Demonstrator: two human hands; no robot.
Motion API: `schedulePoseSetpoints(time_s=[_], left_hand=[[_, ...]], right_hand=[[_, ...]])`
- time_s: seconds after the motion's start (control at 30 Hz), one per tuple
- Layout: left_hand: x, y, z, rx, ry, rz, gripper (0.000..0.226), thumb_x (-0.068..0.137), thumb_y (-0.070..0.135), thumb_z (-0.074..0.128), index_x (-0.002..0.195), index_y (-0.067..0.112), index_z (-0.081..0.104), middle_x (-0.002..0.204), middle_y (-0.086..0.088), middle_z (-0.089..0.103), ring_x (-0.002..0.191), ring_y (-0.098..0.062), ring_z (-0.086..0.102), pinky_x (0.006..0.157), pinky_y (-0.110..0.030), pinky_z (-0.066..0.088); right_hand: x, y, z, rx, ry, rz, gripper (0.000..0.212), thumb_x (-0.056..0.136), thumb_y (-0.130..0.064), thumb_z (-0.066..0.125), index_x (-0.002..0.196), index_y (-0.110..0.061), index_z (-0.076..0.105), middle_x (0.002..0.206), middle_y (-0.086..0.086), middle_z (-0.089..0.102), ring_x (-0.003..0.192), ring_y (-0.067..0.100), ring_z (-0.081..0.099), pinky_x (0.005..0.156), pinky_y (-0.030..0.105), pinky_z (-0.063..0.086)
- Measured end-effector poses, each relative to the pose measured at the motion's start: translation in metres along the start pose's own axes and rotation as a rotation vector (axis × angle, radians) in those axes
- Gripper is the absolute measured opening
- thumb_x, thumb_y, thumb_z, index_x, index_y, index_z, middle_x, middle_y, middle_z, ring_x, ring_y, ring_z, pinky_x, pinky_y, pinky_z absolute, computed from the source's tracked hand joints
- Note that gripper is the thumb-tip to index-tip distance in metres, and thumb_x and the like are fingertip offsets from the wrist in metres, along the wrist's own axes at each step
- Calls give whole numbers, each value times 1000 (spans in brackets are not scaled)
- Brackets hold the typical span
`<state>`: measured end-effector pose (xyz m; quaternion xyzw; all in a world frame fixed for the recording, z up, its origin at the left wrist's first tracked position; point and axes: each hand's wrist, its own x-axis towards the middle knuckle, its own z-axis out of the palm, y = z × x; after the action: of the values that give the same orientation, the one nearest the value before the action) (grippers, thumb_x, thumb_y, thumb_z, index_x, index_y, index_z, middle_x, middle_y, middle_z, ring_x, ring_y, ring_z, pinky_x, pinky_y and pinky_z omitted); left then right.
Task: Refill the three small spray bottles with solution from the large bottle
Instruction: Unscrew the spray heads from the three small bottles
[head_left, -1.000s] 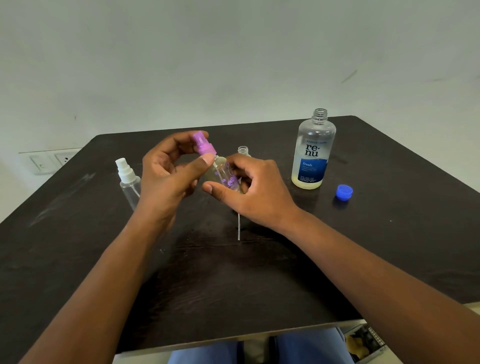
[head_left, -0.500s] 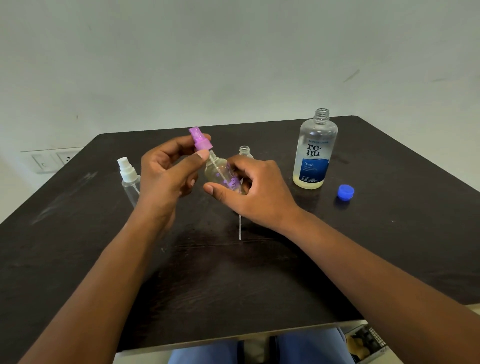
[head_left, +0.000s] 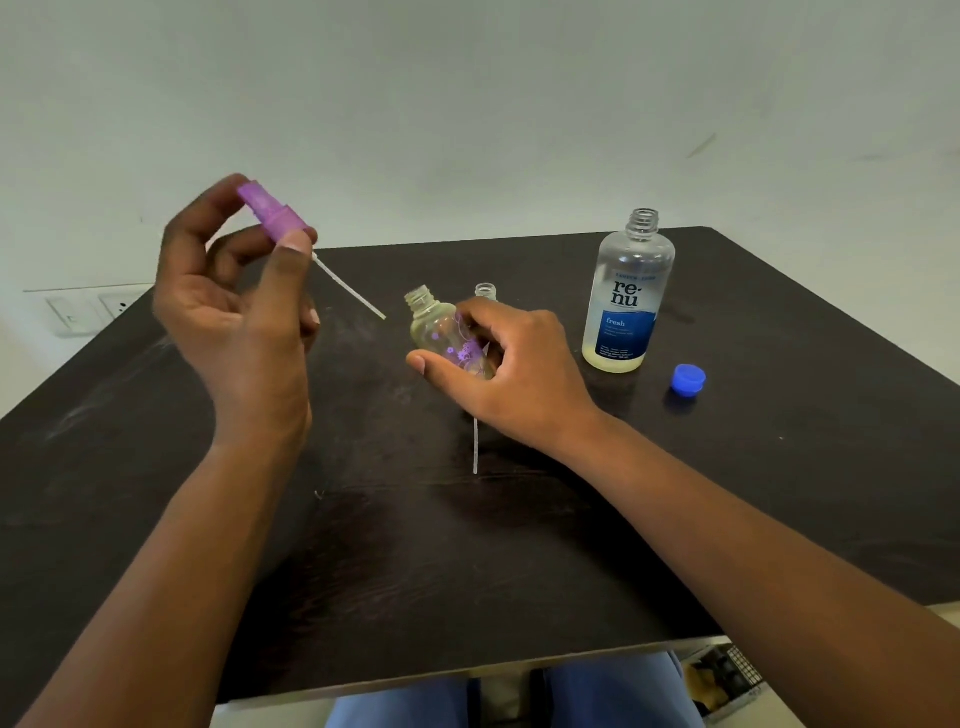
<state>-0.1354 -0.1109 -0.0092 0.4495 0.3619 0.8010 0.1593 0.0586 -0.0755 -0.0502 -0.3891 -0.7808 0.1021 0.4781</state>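
Only two small bottles can be counted here: one with purple flowers (head_left: 451, 338), gripped and tilted in the right hand (head_left: 511, 374) just left of the large bottle (head_left: 627, 296), and a second, clear one (head_left: 485, 291) whose open neck alone peeks out behind that hand. A third small bottle cannot be seen. A thin white tube (head_left: 475, 446) lies on the table (head_left: 779, 493) nearer the person than the right hand, its upper end hidden under the hand.

The left hand (head_left: 244, 312), raised well left of the large bottle, pinches one purple spray top (head_left: 272, 213) between thumb and fingers, its white dip tube (head_left: 349, 288) slanting down toward the flowered bottle's open mouth but clear of it.

The large bottle stands upright and uncapped, with only a shallow pale yellowish layer at its base. One blue cap (head_left: 688, 379) sits on the table just right of it. Beyond the table's left edge, wall switches (head_left: 88, 312) are partly cut off by the tabletop.
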Motion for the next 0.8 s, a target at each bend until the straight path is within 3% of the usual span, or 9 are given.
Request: schedulePoseSetpoints(time_s=[0.2,0.33,0.4,0.47,0.57,0.63,0.7,0.8], left_hand=[[-2,-2,-15,309,-229,17,28,97,23,78,123,16,73,90,-1,71,66,-23,57,59,-43,50],[-16,-6,-34,551,-448,23,22,93,21,82,114,24,77,91,9,73,60,-13,58,59,-22,51],[-21,-10,-42,654,-555,39,27,89,18,83,114,23,77,95,9,73,56,-13,61,56,-22,53],[-22,-17,-46,753,-666,63,31,85,20,84,115,23,77,97,12,72,61,-12,64,58,-22,55],[-21,-23,-48,871,-765,74,33,84,24,85,117,22,78,97,15,70,72,4,64,64,-6,47],[-21,-24,-48,901,-804,63,34,85,25,84,118,21,78,98,14,72,81,7,64,72,-6,47],[-21,-23,-48,911,-814,37,32,87,27,83,118,20,78,97,14,73,88,3,66,80,-14,53],[-22,-23,-49,920,-781,5,29,87,28,83,115,21,80,92,16,72,85,1,68,76,-12,49]], right_hand=[[3,-3,-1,-1,154,-37,45,90,-63,68,102,-20,76,95,-4,64,82,9,60,67,23,47],[5,-4,-3,-1,181,-42,48,91,-61,65,106,-16,76,98,-2,59,83,8,56,69,21,42],[4,-7,-3,1,171,-67,46,92,-56,68,112,-15,74,100,-4,60,81,4,55,70,18,41],[0,-10,1,0,142,-97,45,92,-47,72,122,-14,70,105,-5,67,82,1,55,74,16,43],[-3,-14,8,-21,102,-114,44,92,-39,74,128,-14,67,104,-13,69,81,2,60,74,19,48],[-2,-17,10,-40,113,-125,43,92,-37,76,127,-14,67,100,-18,64,79,3,61,74,23,53],[2,-21,11,-48,131,-128,42,91,-36,78,126,-15,67,97,-19,63,78,5,63,74,28,57],[8,-27,14,-36,110,-82,43,89,-36,79,126,-17,67,95,-17,66,81,11,69,77,39,62]])
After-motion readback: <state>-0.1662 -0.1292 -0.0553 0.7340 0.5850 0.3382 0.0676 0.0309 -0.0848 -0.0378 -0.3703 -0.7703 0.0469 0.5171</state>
